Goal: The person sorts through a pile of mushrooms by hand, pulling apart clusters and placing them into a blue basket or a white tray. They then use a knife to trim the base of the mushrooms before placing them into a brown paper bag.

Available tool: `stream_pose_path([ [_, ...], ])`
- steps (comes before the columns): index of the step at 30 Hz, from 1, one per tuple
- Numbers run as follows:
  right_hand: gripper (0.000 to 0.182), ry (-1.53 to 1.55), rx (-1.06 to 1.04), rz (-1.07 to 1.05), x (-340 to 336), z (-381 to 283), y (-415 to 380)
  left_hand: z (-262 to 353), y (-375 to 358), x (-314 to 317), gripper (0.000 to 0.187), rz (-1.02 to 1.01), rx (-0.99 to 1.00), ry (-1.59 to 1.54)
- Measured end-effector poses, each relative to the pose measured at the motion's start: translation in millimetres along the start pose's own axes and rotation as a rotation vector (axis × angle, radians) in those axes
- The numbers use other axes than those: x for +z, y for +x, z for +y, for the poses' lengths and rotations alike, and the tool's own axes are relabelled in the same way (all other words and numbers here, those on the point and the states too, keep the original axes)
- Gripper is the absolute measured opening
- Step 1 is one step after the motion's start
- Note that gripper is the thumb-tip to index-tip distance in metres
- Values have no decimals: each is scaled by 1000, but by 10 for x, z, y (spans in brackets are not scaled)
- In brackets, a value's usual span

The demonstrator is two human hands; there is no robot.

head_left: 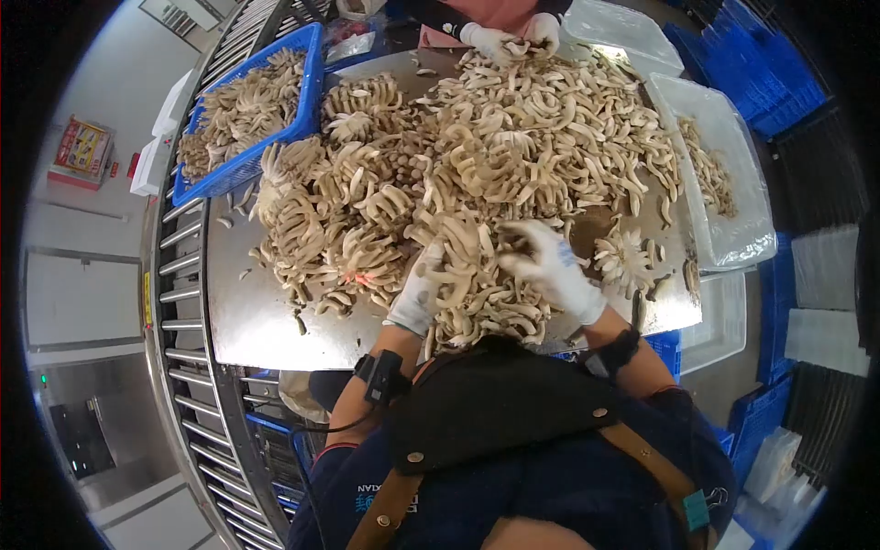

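Observation:
A large heap of pale brown mushrooms point(587, 128) covers much of the metal table point(266, 312). Close to the table's near edge, my left hand point(422, 289), in a white glove, is closed on the left side of a mushroom cluster point(458, 243). On that cluster's right is my gloved right hand point(545, 266), its fingers curled and somewhat blurred; whether they hold a piece is hidden. Loose mushrooms lie beneath and between both hands. A separate pale cluster point(623, 261) rests to the right of my right hand.
A blue basket point(312, 92) of mushrooms stands at the left by the roller conveyor point(183, 295). White bins point(756, 202) flank the table's right side, one holding mushrooms. Across the table, another person's gloved hands point(490, 41) handle mushrooms. Blue crates point(752, 69) are stacked at the far right.

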State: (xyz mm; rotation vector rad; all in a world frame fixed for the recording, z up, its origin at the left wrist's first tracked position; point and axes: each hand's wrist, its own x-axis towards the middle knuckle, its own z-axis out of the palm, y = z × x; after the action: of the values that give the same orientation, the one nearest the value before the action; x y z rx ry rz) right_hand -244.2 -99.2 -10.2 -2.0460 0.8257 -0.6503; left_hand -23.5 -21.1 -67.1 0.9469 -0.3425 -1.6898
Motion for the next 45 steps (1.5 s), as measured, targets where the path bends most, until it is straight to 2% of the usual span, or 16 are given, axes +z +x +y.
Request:
stream_pose_path([
  [4, 47, -25, -23, -44, 354, -204, 342, 39, -181, 118, 50, 10, -10, 64],
  [7, 37, 995, 231, -291, 146, -275, 384, 92, -319, 145, 51, -146, -24, -427],
  [9, 34, 1051, 233, -92, 301, -257, 390, -33, -299, -76, 53, -58, 176, -115],
  [13, 24, 574, 184, 101, 499, -339, 393, -112, -56, -167, 57, -549, 49, -542],
  [16, 18, 1227, 143, -83, 285, -328, 408, -173, -15, -22, 53, -1024, -130, -1212],
  [17, 20, 1211, 156, -12, 265, -253, 381, -131, -43, -83, 53, -1012, -111, -1116],
  [21, 19, 1210, 6, 402, 370, -313, 373, -209, -225, -274, 50, 24, 82, -436],
  [25, 23, 529, 126, 512, 494, -173, 377, -142, -286, -155, 50, -114, 119, -507],
  [28, 29, 112, -20, 479, 482, -250, 337, -135, -158, -184, 53, -537, 29, -781],
  [29, 34, -238, -191, 478, 484, -169, 333, -118, -10, -120, 53, -931, -34, -913],
  [33, 26, 440, 132, 454, 588, -33, 400, -281, -204, -518, 48, -454, -143, -953],
  [36, 21, 1182, 172, 421, 461, 48, 420, -433, -148, -811, 55, -454, -160, -1116],
  [39, 16, 1138, 108, 540, 286, 28, 452, -458, -277, -1052, 65, -256, 3, -925],
  [42, 18, 1067, 160, 464, 445, -43, 375, -348, -305, -837, 63, -460, -136, -1027],
  [43, 19, 877, 178, 352, 503, -81, 346, -253, -269, -652, 61, -603, -232, -1102],
  [45, 25, 474, 159, 146, 620, -158, 286, -359, -147, -704, 60, -363, -51, -856],
])
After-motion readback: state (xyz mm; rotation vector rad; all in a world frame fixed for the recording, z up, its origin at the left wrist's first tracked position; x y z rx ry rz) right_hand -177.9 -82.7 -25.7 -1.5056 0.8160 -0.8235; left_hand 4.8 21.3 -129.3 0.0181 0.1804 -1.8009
